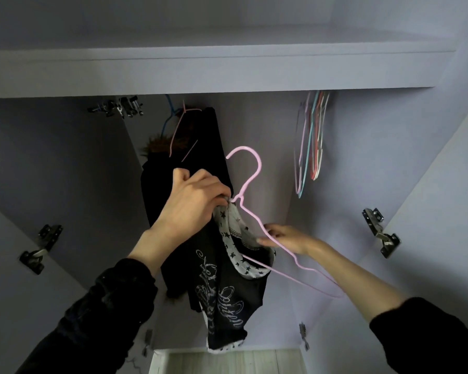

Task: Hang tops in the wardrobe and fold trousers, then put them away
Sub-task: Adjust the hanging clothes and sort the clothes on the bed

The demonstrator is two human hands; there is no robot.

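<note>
Left hand (pixel 192 201) pinched a soft, limp top (pixel 227 292) at its collar; right hand (pixel 284 238) gripped the stiff, light hanger (pixel 250 168) beside it.

Home bedroom, wardrobe (pixel 227 74), hanging hangers (pixel 310 141)

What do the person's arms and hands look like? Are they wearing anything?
Both arms wear dark, black-looking long sleeves, pushed back from the wrists. The left hand and the right hand are bare: no gloves, rings, watch or bracelet show.
</note>
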